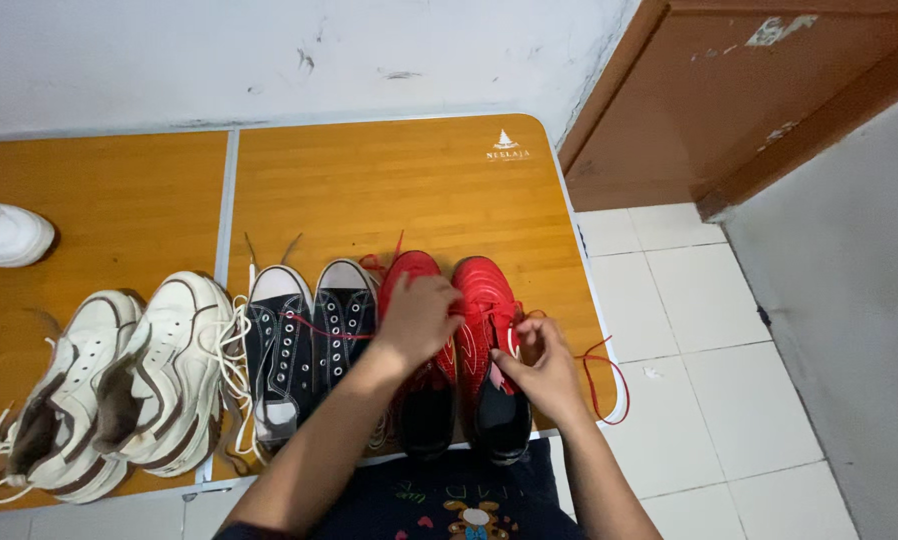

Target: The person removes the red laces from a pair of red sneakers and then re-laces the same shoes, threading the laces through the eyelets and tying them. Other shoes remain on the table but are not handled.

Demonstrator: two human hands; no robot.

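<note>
Two red sports shoes stand side by side at the right front of a wooden folding table (389, 190). My left hand (416, 318) rests over the left red shoe (409, 275), fingers curled on its lacing. My right hand (541, 368) pinches the red lace at the right red shoe (486, 295), near its tongue. A loose red lace (601, 372) loops off the table's right edge. Another red lace strand trails left across the black canvas shoes.
A pair of black canvas shoes with white toe caps (304, 335) stands left of the red pair. Further left are cream chunky sneakers (129, 375) with loose white laces and a white shoe (4, 233). White floor tiles (709, 330) and a brown door (749, 100) lie right.
</note>
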